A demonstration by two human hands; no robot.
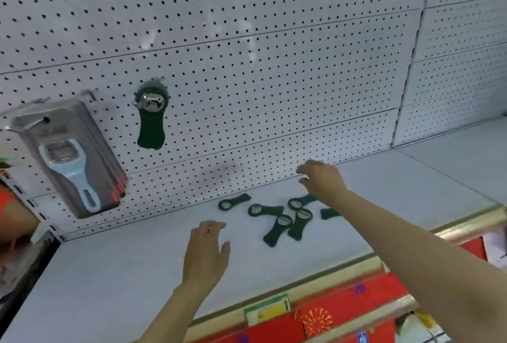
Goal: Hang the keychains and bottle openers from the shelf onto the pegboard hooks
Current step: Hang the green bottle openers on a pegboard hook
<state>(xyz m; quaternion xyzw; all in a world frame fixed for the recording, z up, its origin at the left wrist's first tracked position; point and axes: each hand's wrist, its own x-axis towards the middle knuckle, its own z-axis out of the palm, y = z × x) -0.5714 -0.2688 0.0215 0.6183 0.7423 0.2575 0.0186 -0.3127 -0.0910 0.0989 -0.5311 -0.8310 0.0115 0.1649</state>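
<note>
Several dark green bottle openers lie scattered on the white shelf below the pegboard. More green openers hang stacked on one hook at the left of the board. My right hand hovers over the far side of the loose pile with fingers loosely bent, holding nothing; its forearm covers part of two openers. My left hand is above the shelf just left of the pile, fingers straight and spread, empty.
A stack of clear blister packs holding blue-and-white openers hangs from a hook at the far left. The shelf's front edge carries a gold rail with a yellow price label. Red packaging sits below. Most pegboard holes are bare.
</note>
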